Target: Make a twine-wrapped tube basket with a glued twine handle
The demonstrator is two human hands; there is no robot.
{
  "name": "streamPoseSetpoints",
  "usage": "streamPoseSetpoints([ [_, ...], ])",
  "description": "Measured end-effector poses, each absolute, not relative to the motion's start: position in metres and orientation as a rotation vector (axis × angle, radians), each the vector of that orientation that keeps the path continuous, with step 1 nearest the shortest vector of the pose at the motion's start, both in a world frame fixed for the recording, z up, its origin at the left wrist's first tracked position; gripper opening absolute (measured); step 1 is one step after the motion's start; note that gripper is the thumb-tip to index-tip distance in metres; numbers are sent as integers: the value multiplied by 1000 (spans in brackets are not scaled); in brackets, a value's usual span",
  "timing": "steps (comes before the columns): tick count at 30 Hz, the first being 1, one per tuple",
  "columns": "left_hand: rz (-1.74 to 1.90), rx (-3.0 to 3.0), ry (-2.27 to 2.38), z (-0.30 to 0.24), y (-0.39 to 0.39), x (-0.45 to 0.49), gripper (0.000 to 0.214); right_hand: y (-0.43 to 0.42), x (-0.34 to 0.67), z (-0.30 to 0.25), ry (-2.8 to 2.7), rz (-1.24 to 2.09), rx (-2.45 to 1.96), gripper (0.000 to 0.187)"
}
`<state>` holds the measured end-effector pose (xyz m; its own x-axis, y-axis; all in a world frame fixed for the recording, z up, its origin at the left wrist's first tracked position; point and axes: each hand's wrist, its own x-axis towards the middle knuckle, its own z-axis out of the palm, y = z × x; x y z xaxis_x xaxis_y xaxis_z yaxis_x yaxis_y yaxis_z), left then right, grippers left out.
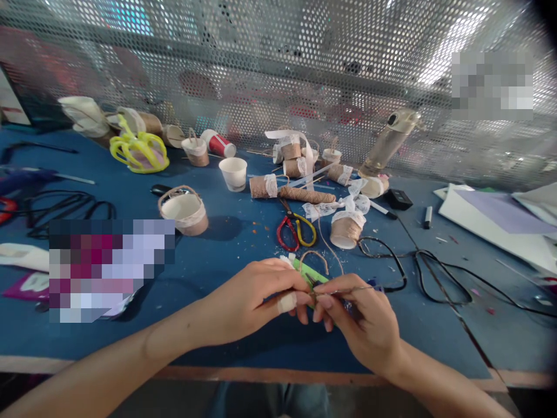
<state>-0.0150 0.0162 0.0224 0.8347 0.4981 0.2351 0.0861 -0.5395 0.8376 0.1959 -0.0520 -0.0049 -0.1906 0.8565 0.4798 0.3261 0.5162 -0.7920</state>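
What sits between the bare left hand (pixel 263 293) and bare right hand (pixel 369 325) is too small to tell — and they partly hide a flat light-green strip (pixel 302 266) and a dark-blue object (pixel 376 285). Coarse blocks blur a lilac-and-magenta item (pixel 139 261). The view through the perforated grey metal screen (pixel 270 75) is indistinct; white paper sheets (pixel 478 232) run past the right edge.

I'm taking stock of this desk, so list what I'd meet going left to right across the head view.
Yellow looped ornament → handled twine-and-lace basket → white paper cup → red-and-yellow-handled scissors → lace-trimmed, twine-wrapped cup → small black box → white paper sheets.
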Motion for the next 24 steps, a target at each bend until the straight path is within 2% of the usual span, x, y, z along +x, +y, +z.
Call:
streamPoseSetpoints([
  [8,780,2049,476,16,14,-12,12,-48,198,-7,-1705,783,-989,9],
  [16,995,2304,498,7,12,-10,14,-50,196,-6,-1693,757,-1022,10],
  [20,834,2271,495,11,15,-12,9,-50,197,-5,-1712,743,-1035,10],
  [24,637,2173,467,20,16,-12,17,-49,200,-5,-1740,707,-1040,9],
])
